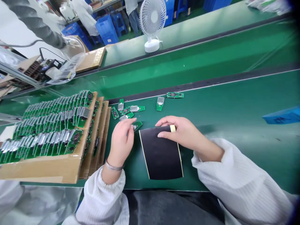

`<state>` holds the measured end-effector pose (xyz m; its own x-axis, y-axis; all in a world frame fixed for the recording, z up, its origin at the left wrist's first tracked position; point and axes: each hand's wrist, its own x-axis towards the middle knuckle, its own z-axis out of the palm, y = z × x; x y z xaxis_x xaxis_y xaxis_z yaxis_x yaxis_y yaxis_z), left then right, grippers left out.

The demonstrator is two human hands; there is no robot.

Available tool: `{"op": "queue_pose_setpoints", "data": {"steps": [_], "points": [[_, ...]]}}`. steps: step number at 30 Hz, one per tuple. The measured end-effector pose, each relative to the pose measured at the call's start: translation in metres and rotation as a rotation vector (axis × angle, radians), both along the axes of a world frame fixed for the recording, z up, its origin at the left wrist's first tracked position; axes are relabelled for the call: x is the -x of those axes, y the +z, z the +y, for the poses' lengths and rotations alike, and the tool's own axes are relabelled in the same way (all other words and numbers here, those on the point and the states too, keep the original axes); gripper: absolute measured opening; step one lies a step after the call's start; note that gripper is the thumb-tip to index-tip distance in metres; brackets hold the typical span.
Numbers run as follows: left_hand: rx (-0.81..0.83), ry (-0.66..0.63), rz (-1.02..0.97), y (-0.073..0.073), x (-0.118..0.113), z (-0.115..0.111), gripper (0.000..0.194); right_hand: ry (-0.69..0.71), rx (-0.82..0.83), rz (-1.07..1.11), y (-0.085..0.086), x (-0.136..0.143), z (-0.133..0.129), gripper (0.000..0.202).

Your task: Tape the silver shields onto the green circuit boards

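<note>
My right hand pinches the top edge of a black sheet, thumb in front and fingers behind. Pale yellow backing shows along the sheet's sides, and a yellow tab sits at its top right corner. To the left, my left hand hovers with thumb and index finger apart. Just past its fingertips is a small green circuit board, partly hidden by the hand; I see no grip on it. More loose boards, such as one with a silver part, lie beyond that hand.
Cardboard trays stacked at the left hold rows of upright circuit boards. Two more boards, one silver-topped and one flat, lie near the ledge. A white fan stands behind; a blue object is at right.
</note>
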<state>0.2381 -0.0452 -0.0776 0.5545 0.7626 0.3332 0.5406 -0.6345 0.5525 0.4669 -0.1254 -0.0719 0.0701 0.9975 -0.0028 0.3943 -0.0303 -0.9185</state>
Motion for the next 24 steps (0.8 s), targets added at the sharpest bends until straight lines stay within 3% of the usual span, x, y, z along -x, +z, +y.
{"op": "queue_pose_setpoints", "data": {"steps": [2,4,8,14,17,20,24], "points": [[0.179,-0.016,-0.192,0.011,-0.012,-0.007,0.033,-0.015,-0.032,0.005,0.0,0.004,-0.001,0.019],[0.338,-0.11,-0.201,0.019,-0.023,-0.009,0.032,-0.014,-0.072,0.039,-0.001,0.005,-0.002,0.022],[0.425,-0.165,-0.168,0.019,-0.033,-0.002,0.01,0.003,-0.089,0.103,-0.002,-0.003,-0.003,0.016],[-0.095,-0.155,-0.004,0.009,-0.031,-0.001,0.017,-0.076,-0.138,-0.036,-0.011,0.0,-0.002,0.016],[0.088,-0.179,-0.031,0.006,-0.029,-0.004,0.014,-0.025,-0.177,-0.102,-0.017,0.006,-0.002,0.014],[0.313,-0.146,-0.134,0.005,-0.027,-0.006,0.012,0.026,-0.325,-0.254,-0.02,0.008,-0.003,0.012],[0.412,-0.113,-0.232,0.004,-0.025,-0.006,0.011,0.011,-0.565,-0.39,-0.021,0.008,-0.005,0.01]]}}
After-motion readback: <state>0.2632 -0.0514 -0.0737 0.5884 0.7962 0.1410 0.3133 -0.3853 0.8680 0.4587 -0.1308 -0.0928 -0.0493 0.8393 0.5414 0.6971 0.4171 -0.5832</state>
